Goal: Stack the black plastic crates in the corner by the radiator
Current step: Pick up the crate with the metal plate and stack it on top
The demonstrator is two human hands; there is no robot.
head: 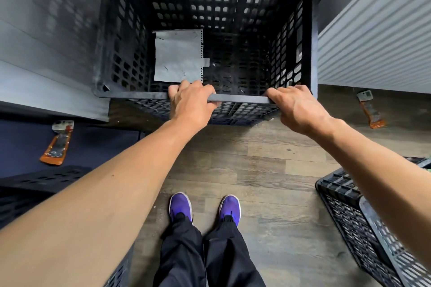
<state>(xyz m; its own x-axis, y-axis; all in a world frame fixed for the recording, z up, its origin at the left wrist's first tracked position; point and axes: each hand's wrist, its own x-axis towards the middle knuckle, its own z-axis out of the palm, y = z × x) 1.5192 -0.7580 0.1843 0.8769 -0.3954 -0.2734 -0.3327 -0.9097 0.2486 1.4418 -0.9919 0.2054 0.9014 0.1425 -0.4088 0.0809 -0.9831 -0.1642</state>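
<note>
Head view, starting at the left edge: the left crate (35,184) sits low, mostly hidden under my forearm and cut off by the frame. Above it the left scraper (57,144), orange-handled, lies on a dark mat (98,142); its print is too blurred to read. The grey wall (46,49) rises behind, also blurred.

The crate (210,0) I am handling stands in the corner between that wall and the radiator, open side up, with its far rim at the top edge of the picture. A grey paper (178,56) lies inside toward the left.

My left hand (191,102) grasps the near rim, fingers curled over it into the crate. My right hand (296,109) grips the same rim close to the right corner, fingers hooked over the edge. Black lattice shows below the rim between my hands. I cannot tell whether it is this crate's own wall or another one beneath it.

My purple shoes (180,206) stand on the wood floor (256,158). The white ribbed radiator (377,42) is just beside the crate's right side and runs out of frame. The right scraper (370,109) lies on the floor at its foot. The right crate (349,212) fills the lower right corner, partly behind my forearm and cut off.
</note>
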